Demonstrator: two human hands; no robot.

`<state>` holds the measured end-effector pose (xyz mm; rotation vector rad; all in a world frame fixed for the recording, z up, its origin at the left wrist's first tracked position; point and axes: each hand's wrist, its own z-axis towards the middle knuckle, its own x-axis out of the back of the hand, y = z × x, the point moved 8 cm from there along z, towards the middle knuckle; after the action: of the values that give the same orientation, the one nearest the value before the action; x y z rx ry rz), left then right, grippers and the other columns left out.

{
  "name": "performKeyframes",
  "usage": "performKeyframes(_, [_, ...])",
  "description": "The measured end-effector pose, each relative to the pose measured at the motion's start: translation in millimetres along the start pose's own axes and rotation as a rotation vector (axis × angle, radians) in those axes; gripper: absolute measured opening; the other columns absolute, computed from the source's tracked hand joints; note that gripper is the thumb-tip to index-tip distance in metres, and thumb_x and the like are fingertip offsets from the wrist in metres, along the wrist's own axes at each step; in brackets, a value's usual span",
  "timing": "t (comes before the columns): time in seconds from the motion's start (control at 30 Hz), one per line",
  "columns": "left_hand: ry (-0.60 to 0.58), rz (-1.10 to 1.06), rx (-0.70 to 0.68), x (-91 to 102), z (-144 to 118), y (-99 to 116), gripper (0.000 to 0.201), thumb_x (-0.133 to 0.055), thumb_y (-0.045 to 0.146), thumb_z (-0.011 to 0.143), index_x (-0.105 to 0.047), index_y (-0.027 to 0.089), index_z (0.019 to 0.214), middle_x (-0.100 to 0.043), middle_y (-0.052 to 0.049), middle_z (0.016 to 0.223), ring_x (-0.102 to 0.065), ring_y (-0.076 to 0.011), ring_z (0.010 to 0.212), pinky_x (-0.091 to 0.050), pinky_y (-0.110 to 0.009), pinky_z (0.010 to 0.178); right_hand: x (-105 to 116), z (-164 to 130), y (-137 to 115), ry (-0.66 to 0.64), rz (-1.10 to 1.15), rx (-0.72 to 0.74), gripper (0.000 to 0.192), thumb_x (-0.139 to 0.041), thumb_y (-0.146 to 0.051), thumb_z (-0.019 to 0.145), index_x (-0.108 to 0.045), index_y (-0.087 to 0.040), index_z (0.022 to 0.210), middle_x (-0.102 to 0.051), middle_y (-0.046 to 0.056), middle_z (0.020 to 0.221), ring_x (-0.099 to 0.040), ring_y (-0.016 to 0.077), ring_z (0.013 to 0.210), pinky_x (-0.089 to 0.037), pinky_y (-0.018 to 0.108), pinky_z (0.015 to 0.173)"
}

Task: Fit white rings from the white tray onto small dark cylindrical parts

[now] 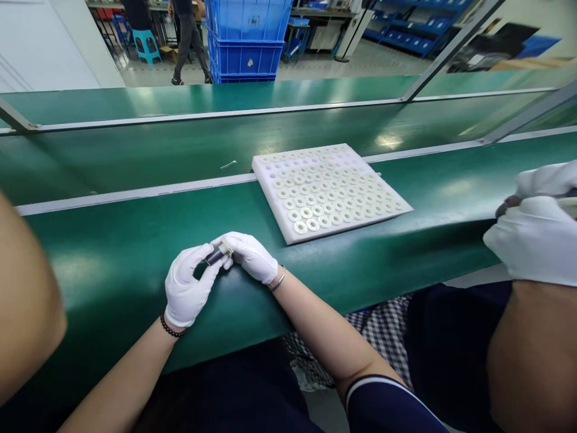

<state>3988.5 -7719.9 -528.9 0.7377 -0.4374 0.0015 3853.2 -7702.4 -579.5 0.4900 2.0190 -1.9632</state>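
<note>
Between thumb and fingers, my left hand (186, 287), in a white glove, pinches a small dark cylindrical part (213, 257). My right hand (253, 257), gloved too, is closed at the part's pale, wider end (225, 247); its fingertips partly cover that end. Both hands are just above the green belt surface, near its front. To their upper right, a white foam tray (288, 236) lies on the surface, holding rows of pale ring-shaped pieces (312, 225). Some hollows in its back rows look bare.
At the right, a co-worker's gloved hands (536, 234) hold something partly hidden. Another person's bare arm (27, 300) is close on the left. A metal rail (135, 192) runs behind the work surface; blue crates (246, 57) are stacked beyond. A thin white scrap (228, 164) lies past the rail.
</note>
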Motion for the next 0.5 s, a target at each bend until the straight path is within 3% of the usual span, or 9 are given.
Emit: performKeyframes(0.5, [-0.040, -0.044, 0.063, -2.5, 0.1, 0.9, 0.028, -0.076, 0.020, 0.076, -0.068, 0.021, 0.102, -0.068, -0.005, 0.099, -0.067, -0.0185, 0.088, -0.056, -0.035, 0.082, 6.5, 0.0, 2.4, 0.107, -0.106, -0.048, 0.044, -0.056, -0.055, 0.087, -0.059, -0.016, 0.067, -0.058, 0.000, 0.056, -0.052, 0.0114, 0.051, -0.042, 0.024, 0.053])
